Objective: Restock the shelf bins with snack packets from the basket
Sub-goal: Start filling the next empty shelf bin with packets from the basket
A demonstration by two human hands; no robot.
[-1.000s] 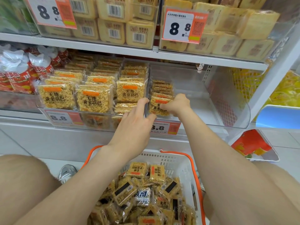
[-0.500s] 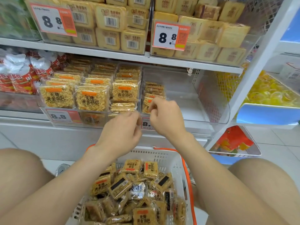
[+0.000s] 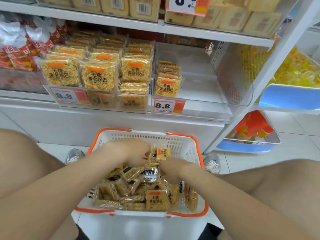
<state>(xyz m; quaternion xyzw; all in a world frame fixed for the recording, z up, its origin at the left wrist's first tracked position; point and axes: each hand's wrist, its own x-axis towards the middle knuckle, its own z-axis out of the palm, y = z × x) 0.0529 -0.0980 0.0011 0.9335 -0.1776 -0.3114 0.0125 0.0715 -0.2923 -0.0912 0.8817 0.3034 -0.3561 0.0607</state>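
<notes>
Pulled back from half-empty bin (image 3: 199,104) down into basket (image 3: 173,135); pinching a packet (image 3: 163,153) with left hand (image 3: 131,151), digging curled right hand (image 3: 173,170) into the pile (image 3: 138,191), hold unclear; starting next refill round.

On the top shelf sit rows of pale beige packets (image 3: 233,18), some showing barcodes. A white and orange price tag (image 3: 188,5) reading 8.8 hangs in front of them. Two more tags with the same price hang lower down, one at the left (image 3: 69,95) and one near the middle (image 3: 168,106). Red and white bags (image 3: 19,49) are piled at the far left. To the right of a white shelf post (image 3: 284,54), a blue-fronted tray (image 3: 290,99) holds yellow wrapped goods (image 3: 297,70). Below it, a second tray (image 3: 245,148) holds orange packs (image 3: 251,129). The floor (image 3: 294,153) is white tile.
</notes>
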